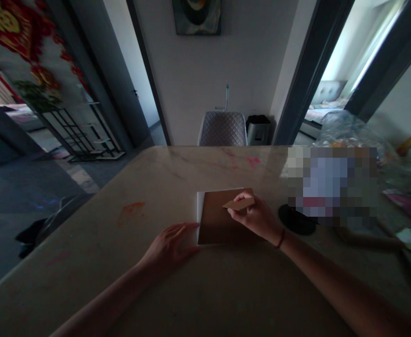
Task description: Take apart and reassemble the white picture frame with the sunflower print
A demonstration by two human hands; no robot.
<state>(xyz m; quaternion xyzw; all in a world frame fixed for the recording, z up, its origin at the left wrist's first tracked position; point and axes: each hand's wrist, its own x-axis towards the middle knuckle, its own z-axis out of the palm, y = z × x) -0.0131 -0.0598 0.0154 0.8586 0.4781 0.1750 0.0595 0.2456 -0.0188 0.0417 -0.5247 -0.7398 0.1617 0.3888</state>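
One black disc just beside right hand.

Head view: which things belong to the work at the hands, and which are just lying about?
In use: left hand, right hand, tan card piece, brown card square.
Lying about: black round pad, clear plastic bag, quilted grey chair.
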